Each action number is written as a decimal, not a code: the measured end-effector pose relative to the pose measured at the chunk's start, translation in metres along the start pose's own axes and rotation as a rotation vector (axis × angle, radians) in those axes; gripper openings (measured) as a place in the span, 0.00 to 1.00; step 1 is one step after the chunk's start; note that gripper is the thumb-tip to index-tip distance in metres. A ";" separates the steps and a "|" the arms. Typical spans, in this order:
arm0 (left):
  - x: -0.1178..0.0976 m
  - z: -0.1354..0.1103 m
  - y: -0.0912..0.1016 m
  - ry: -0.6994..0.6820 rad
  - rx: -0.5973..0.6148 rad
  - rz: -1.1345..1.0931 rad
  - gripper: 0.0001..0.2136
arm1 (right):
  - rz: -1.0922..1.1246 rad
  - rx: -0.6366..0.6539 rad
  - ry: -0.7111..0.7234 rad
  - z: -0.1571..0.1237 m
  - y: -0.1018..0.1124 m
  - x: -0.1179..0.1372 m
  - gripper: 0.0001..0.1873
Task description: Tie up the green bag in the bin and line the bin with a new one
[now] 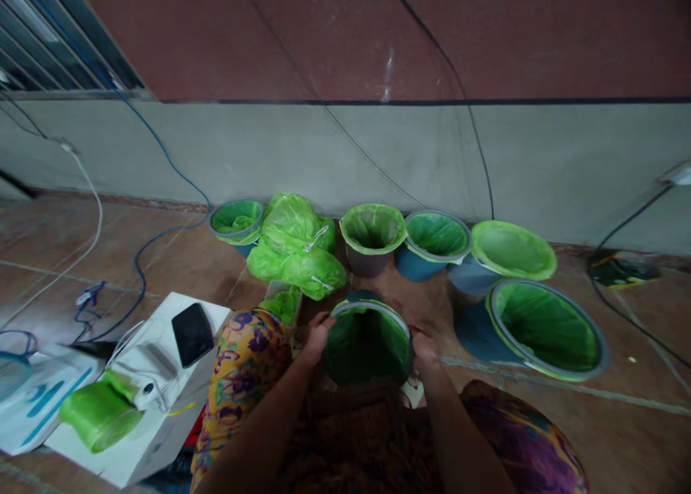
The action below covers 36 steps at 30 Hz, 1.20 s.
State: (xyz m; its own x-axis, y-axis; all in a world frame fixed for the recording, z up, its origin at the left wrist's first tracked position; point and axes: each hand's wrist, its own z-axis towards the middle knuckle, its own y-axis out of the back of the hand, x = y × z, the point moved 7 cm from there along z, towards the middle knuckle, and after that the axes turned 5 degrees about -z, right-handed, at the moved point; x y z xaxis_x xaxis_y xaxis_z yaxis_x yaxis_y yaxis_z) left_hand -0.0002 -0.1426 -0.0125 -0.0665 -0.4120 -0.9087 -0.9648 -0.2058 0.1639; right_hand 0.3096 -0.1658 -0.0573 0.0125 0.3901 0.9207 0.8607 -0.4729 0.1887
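A dark blue-grey waste bin (360, 296) stands between my knees, tilted so that its mouth faces me. A green plastic bag (345, 346) lines the inside, and a grey ring runs around the rim. My left hand (318, 337) grips the rim on the left side, fingers curled over its edge. On the opposite side my right hand (424, 346) holds the rim, its fingers partly hidden. Just beyond my left hand, a small box (278, 289) contains crumpled green plastic (283, 305).
Along the wall stand several lined bins, including a brown one (370, 263) and a large blue one (478, 328). Tied green bags (294, 242) are piled nearby. At left, a white box (162, 393) carries a phone (193, 334) and a green bag roll (97, 415). A blue cable (141, 263) crosses the tiles.
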 end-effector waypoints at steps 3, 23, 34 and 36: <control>-0.006 0.008 -0.011 0.042 0.062 -0.102 0.17 | 0.011 0.000 -0.038 -0.003 -0.003 -0.001 0.12; -0.001 0.004 -0.037 0.143 0.195 0.011 0.05 | -0.131 0.387 0.159 -0.031 -0.058 0.057 0.15; -0.007 0.004 -0.057 0.130 0.195 0.184 0.05 | -0.088 0.253 -0.025 -0.017 -0.039 0.043 0.15; -0.009 0.005 -0.058 0.125 0.186 0.206 0.06 | -0.103 0.246 -0.013 -0.018 -0.037 0.045 0.16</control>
State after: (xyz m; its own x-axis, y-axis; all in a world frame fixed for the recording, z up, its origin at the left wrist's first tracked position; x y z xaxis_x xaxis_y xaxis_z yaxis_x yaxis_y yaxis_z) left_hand 0.0552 -0.1222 -0.0158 -0.2450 -0.5363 -0.8077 -0.9650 0.0546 0.2565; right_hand 0.2691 -0.1444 -0.0169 -0.0761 0.4366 0.8964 0.9556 -0.2246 0.1906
